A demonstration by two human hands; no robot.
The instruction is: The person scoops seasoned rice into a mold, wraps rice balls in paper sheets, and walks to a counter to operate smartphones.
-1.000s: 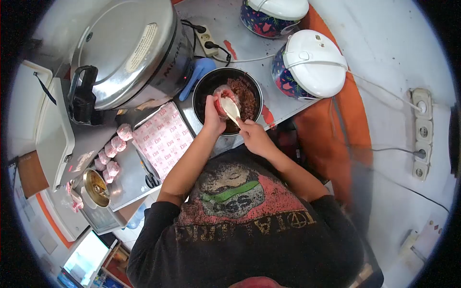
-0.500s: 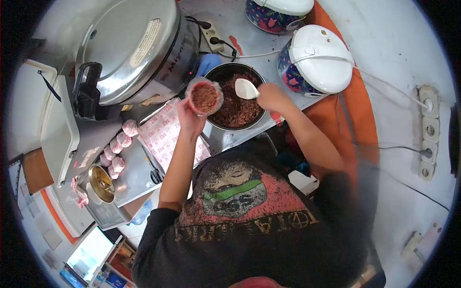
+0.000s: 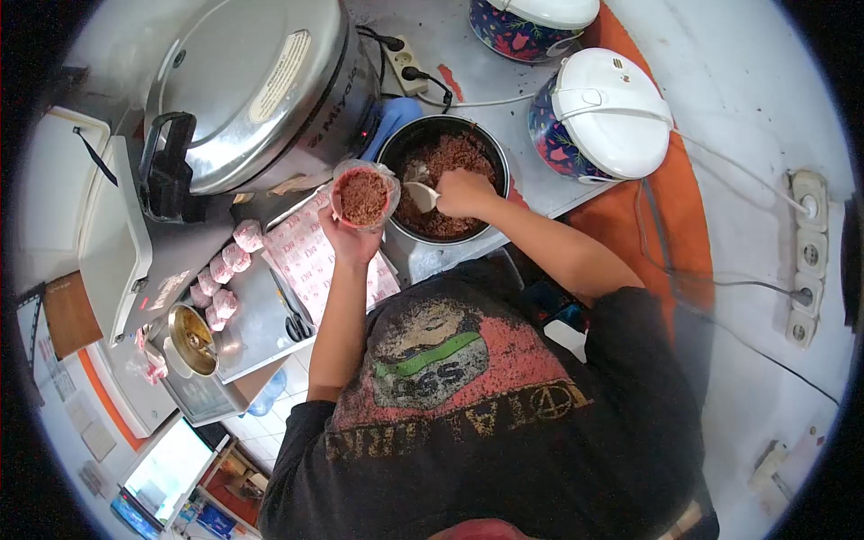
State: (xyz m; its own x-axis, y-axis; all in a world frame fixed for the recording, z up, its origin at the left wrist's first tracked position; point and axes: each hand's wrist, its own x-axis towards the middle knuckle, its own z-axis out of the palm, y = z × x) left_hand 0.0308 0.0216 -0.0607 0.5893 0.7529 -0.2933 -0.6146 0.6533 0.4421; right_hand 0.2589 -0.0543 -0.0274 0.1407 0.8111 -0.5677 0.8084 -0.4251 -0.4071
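Observation:
My left hand holds a red cup lined with clear plastic and filled with reddish-brown rice, to the left of the pot. Inside the dark round pot, more of the reddish-brown rice lies around the inner edge. My right hand is closed on the handle of a white rice paddle, whose blade is down in the pot at its left side. Printed wrapping paper lies below the cup.
A large steel cooker stands at the left, two floral rice cookers at the upper right. Several wrapped bundles, scissors and a metal bowl are at the lower left. A power strip lies behind the pot.
The filled cup has come out from over the pot to its left, now turned toward the camera. The paddle has left the cup and dipped into the pot's left side.

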